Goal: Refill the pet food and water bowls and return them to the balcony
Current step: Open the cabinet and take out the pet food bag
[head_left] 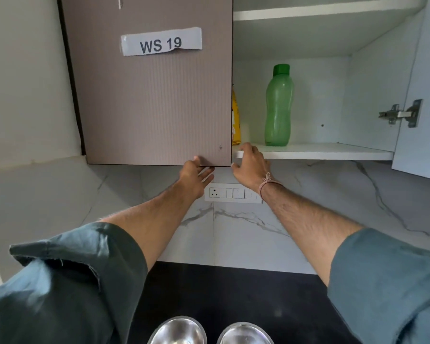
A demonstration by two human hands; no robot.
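Two shiny steel bowls stand side by side on the black counter at the bottom edge, the left bowl (pixel 178 331) and the right bowl (pixel 245 335). In the open wall cupboard a green water bottle (pixel 279 108) stands upright on the white shelf (pixel 320 151). A yellow food pack (pixel 235 117) shows as a sliver behind the closed left door (pixel 154 95). My left hand (pixel 196 173) touches that door's bottom right corner, fingers under the edge. My right hand (pixel 251 162) rests at the shelf's front edge, holding nothing.
The right cupboard door (pixel 422 115) stands swung open at the far right, its hinge showing. A paper label reading "WS 19" (pixel 161 42) is taped on the left door. A white switch panel (pixel 232 193) sits on the marble wall below the cupboard.
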